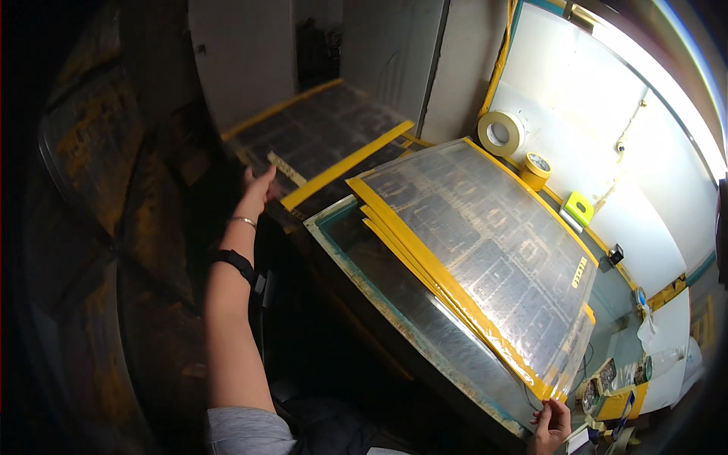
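My left hand reaches far out and is closed at the near left edge of a dark, see-through film sheet with yellow tape along two sides. That sheet looks slightly smeared by motion, and some of the fingers are hidden. At the lower right, my right hand pinches the near corner of a stack of clear film sheets, also edged in yellow tape. Faint rectangular line patterns cover the top sheet. The stack lies tilted across a glass-topped table.
A wide tape roll and a yellow tape roll stand along the back edge. Beyond them are a lime-green object and a lit white panel. Cluttered small items sit at the right. Grey cabinet doors rise behind.
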A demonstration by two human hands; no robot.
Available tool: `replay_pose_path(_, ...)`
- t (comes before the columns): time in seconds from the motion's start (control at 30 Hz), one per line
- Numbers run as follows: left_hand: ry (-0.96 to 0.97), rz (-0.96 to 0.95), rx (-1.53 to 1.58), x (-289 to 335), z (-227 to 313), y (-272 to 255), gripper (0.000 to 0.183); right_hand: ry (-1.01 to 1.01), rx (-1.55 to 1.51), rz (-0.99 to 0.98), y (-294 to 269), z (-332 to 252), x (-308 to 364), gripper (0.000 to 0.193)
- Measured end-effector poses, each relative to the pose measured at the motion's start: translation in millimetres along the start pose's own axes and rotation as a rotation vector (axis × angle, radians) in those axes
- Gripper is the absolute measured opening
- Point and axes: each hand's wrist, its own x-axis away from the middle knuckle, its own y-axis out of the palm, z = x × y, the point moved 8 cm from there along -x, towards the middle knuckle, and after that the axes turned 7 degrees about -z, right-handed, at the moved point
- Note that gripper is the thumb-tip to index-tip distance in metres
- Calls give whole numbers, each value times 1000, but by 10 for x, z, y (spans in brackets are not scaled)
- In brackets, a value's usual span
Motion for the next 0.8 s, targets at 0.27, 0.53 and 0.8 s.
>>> replay_pose_path(0.27,569,385,-797,274,-86,-111,46,126,4,21,-24,273,45,16)
replay_pose_path(0.53,1356,-1188,-701,4116,1192,3027,23,149,-269,109,230,89,-53,18)
replay_pose_path(0.8,1530,-1462,-1156,5733,134,3696,46,84,-397,196,107,110,-51,37)
